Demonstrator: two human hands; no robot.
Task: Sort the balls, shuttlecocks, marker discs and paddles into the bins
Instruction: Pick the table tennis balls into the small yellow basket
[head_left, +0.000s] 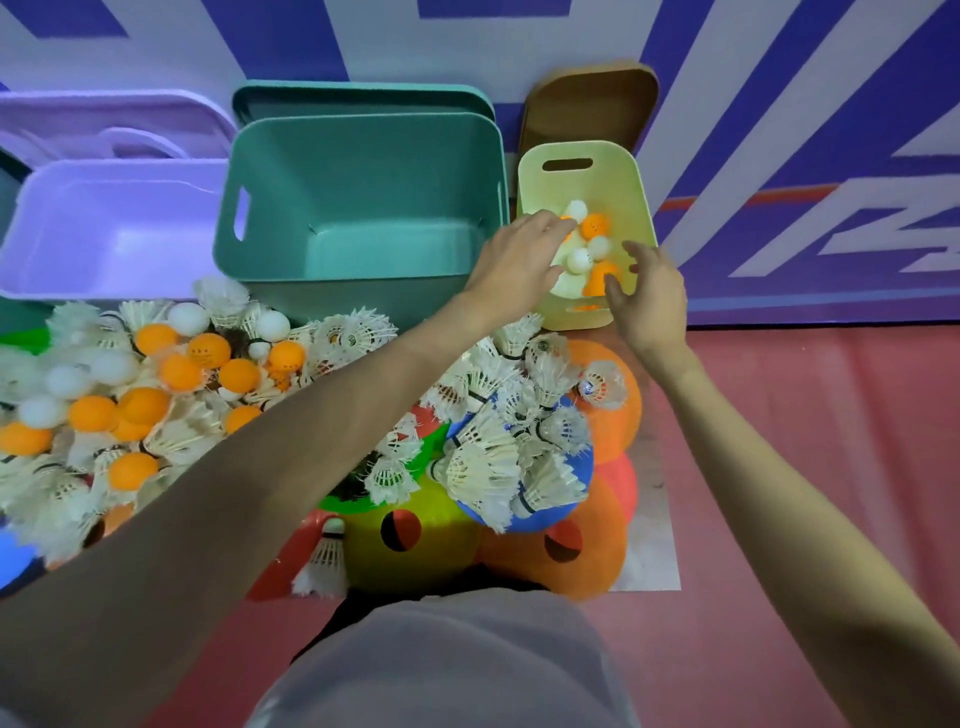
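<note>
Both hands, left (519, 260) and right (647, 296), hover loose-fingered, holding nothing, over the yellow bin (621, 171) of glossy orange and white balls (595, 226).

Bright, even overhead light, saturated colours. Soft shadows under forearms. Wide-angle bending at edges, wall stripes curved. Corners soft, slight motion blur on shuttlecocks (483, 467).

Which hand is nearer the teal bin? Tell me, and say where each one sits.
Left. The left hand reaches past the teal bin's right front corner, over the yellow bin's balls. The right hand hovers over the yellow bin's far side, farther from the teal bin.
</note>
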